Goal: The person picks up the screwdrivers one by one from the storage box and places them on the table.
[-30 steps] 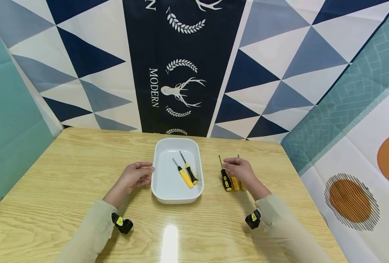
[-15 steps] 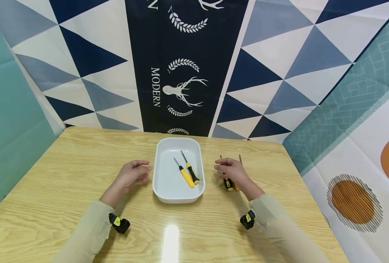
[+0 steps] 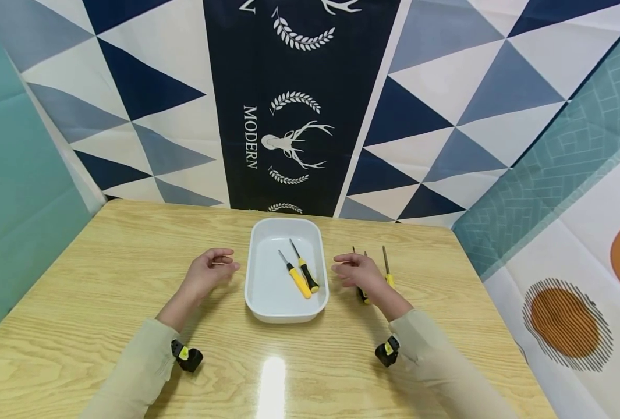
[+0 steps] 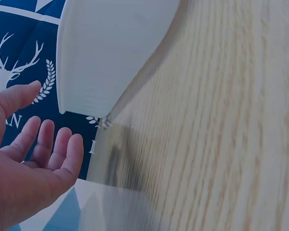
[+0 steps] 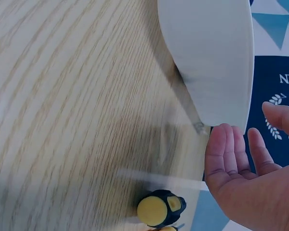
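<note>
A white plastic tray (image 3: pixel 287 318) stands between the two hands. Inside lie a screwdriver with a yellow handle (image 3: pixel 300 284) and another with a black and yellow handle (image 3: pixel 310 279). My left hand (image 3: pixel 208 273), fingers loosely bent and holding nothing, hovers apart from the tray's left side. On the other side my right hand (image 3: pixel 361 274) is nearest the tray's right wall, also with nothing in its grasp. It partly hides several screwdrivers lying on the table, among them a black and yellow one (image 5: pixel 156 210) and one with a long shaft (image 3: pixel 386 262).
The wood-grain table (image 3: pixel 105 279) runs back to a patterned cloth (image 3: pixel 283 145) hung behind it. Teal cloth (image 3: pixel 27 145) borders the left, and a printed cloth (image 3: pixel 561 326) the right. A small black camera is strapped at each wrist.
My right hand has moved left, off the loose screwdrivers toward the tray, uncovering a shaft. My left hand has drawn slightly left, away from the tray's rim. Both screwdrivers in the tray stay put.
</note>
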The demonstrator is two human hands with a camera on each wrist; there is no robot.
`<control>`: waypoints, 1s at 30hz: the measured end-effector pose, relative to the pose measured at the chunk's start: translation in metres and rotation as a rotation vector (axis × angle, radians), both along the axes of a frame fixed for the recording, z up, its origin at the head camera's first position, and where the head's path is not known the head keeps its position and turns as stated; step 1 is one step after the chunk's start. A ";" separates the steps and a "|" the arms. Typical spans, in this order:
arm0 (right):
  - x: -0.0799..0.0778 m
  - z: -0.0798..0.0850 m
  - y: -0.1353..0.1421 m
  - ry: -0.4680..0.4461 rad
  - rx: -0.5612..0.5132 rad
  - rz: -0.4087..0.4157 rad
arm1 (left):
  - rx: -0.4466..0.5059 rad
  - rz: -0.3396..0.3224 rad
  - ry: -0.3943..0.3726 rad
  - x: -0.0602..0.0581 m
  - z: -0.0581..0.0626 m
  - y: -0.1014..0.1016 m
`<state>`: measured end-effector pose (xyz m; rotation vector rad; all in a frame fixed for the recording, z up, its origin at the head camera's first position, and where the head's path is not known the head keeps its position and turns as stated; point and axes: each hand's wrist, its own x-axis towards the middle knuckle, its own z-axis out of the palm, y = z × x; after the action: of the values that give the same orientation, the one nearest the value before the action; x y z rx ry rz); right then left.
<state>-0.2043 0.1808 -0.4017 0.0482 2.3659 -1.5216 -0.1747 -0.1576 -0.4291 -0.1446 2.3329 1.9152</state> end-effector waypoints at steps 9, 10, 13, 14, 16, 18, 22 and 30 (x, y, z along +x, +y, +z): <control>-0.005 -0.005 -0.007 -0.005 -0.018 -0.014 | -0.064 -0.008 0.073 0.000 -0.003 -0.003; -0.005 -0.005 -0.008 -0.004 -0.023 -0.014 | -0.068 -0.011 0.083 0.000 -0.004 -0.003; -0.004 -0.004 -0.011 -0.007 -0.037 -0.021 | -0.074 -0.017 0.120 0.000 -0.004 -0.004; -0.003 -0.004 -0.012 -0.009 -0.040 -0.023 | -0.075 -0.019 0.130 0.001 -0.004 -0.004; -0.003 -0.005 -0.014 -0.013 -0.043 -0.027 | -0.082 -0.020 0.147 0.001 -0.003 -0.005; -0.003 -0.005 -0.016 -0.016 -0.043 -0.028 | -0.101 -0.020 0.162 0.001 -0.003 -0.006; -0.003 -0.005 -0.018 -0.019 -0.048 -0.033 | -0.130 -0.018 0.202 0.001 -0.003 -0.008; -0.004 -0.007 -0.023 -0.047 -0.079 -0.051 | -0.132 -0.004 0.255 0.001 0.005 -0.008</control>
<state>-0.2081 0.1582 -0.4083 0.1251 2.2820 -1.6185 -0.1734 -0.1657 -0.4241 0.0999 2.6194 1.8750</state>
